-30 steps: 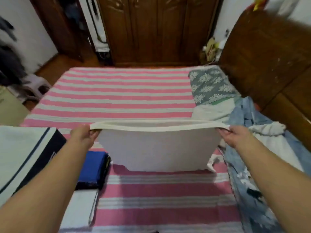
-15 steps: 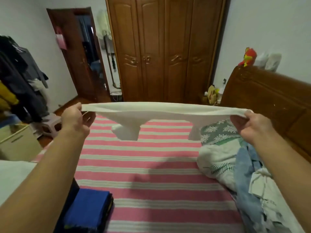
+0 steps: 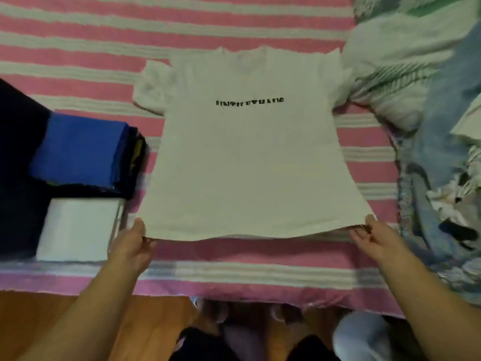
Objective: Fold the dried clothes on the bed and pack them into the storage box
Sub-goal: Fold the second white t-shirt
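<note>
We've got the white t-shirt (image 3: 247,152) spread flat, print up, on the striped bed (image 3: 78,27), hem toward the near edge, collar toward the far side. Our left hand (image 3: 132,243) pinches the hem's left corner, our right hand (image 3: 374,238) pinches the right corner; hem is lifted a bit off the bed. Fabric looks thin, light, floppy, so it'll likely sag w/o two grips and crease easily. Best holds, we reckon: hem corners and shoulders, never mid-panel. Folded blue clothes (image 3: 83,149) sit by the left edge, unfolded pile (image 3: 429,126) at the right. Storage box not in view.
</note>
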Motion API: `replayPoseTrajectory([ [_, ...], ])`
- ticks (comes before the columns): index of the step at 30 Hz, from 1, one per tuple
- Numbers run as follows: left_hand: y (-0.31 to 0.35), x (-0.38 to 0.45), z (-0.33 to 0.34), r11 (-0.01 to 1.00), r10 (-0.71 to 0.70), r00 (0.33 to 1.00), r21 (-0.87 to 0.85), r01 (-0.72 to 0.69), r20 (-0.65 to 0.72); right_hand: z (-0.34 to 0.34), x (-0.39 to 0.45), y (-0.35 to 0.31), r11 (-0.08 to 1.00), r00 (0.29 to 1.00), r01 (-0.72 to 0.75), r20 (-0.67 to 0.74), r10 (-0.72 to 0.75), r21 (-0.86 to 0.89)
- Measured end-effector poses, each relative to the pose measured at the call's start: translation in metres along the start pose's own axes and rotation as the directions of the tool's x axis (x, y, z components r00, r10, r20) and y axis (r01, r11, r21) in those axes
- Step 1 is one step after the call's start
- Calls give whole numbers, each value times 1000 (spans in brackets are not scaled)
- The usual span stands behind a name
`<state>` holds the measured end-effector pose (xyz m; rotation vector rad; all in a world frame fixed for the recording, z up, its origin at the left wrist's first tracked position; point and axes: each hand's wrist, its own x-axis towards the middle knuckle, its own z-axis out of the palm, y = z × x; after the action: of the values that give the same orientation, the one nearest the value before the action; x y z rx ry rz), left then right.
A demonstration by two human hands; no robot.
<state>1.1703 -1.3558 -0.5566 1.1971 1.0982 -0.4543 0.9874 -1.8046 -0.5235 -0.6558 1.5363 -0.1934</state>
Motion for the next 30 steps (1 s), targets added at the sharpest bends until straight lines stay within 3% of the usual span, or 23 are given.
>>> replayPoseTrajectory([
  [4,-65,73,-19,1000,-20,999,-5,20,-28,-14,91,87,994,995,-80,-59,84,72],
  [8,-91,69,-22,997,-44,999,-67,45,15,-8,91,129,996,997,-71,4,71,56],
  [11,-99,56,-19,993,-75,997,92,77,-27,0,79,137,992,992,-127,12,128,-26],
  [15,-92,49,-14,950,-31,988,303,75,-148,2,76,128,980,988,-110,-128,89,-166],
  [19,-87,50,-7,941,-80,991,318,110,-107,12,71,117,971,982,-183,-78,172,-157],
  [23,-75,48,0,970,-104,986,208,129,-128,24,75,106,961,964,-252,-120,238,-114],
  [27,-60,35,8,977,-213,975,-12,213,-63,38,76,88,953,942,-287,-153,299,97],
  [28,-56,30,11,976,-200,979,-93,197,-26,41,74,81,953,949,-257,-145,280,158],
  [30,-52,30,13,977,-36,998,-210,45,45,42,67,70,967,986,-120,-88,144,226],
])
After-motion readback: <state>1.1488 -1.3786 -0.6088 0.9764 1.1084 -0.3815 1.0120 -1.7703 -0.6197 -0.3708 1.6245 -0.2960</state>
